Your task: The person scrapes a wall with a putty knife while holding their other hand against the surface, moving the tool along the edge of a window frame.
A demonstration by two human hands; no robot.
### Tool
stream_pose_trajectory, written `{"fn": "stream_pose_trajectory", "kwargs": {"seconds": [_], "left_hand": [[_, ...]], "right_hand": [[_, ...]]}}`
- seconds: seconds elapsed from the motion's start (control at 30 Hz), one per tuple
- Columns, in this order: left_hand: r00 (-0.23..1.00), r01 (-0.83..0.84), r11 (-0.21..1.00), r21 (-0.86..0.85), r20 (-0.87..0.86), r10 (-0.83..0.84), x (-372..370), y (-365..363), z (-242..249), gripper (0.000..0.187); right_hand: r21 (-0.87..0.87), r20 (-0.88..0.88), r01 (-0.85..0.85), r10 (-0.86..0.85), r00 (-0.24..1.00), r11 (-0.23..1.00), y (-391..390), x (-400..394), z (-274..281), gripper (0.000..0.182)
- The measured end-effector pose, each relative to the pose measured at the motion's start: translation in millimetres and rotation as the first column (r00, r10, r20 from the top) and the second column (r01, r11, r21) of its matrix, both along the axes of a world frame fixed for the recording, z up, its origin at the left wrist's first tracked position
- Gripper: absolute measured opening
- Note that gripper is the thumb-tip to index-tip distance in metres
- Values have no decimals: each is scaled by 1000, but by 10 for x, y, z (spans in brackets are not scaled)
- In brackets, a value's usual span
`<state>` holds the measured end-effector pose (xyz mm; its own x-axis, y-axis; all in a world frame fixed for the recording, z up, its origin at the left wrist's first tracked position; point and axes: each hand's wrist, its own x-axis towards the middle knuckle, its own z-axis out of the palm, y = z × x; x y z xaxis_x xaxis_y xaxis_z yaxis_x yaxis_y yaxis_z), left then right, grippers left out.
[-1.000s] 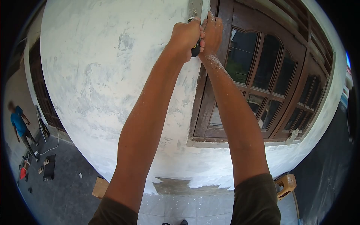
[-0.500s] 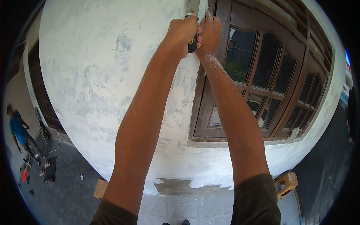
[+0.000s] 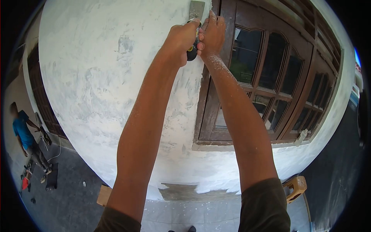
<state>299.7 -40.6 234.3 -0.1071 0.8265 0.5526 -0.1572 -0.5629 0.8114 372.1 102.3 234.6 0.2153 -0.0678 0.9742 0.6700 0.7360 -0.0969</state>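
High on the white, patchily plastered wall (image 3: 92,96), my left hand (image 3: 181,40) is wrapped around the black and yellow handle of a putty knife (image 3: 196,10). Its flat metal blade points upward and lies close against the wall, beside the window's edge. My right hand (image 3: 213,36) is right next to it, fingers stretched upward along the border between plaster and the brown wooden window frame (image 3: 228,38). White dust covers the right wrist and parts of its fingers. Some right-hand fingers are partly hidden behind the left hand's fingertips.
Wooden window shutters with glass panes (image 3: 272,62) fill the right side. Below stand a yellowish stool (image 3: 296,188) and a cardboard-coloured box (image 3: 103,195). A person in a blue shirt (image 3: 23,129) stands at far left near items on the dark floor (image 3: 77,205).
My left hand and the putty knife have shifted down and slightly left, showing more blade. The right hand has moved slightly left. The person at far left has changed posture.
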Motion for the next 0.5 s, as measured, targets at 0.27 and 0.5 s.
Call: {"fn": "stream_pose_trajectory", "kwargs": {"seconds": [0.27,0.5], "left_hand": [[997,-66,998,-21,-34,65,24,40,-127,28],[1000,11,996,86,0,-12,15,158,68,28]], "right_hand": [[59,6,53,-54,999,997,284,51,47,42],[64,73,8,-13,997,998,147,92,-4,52]]}}
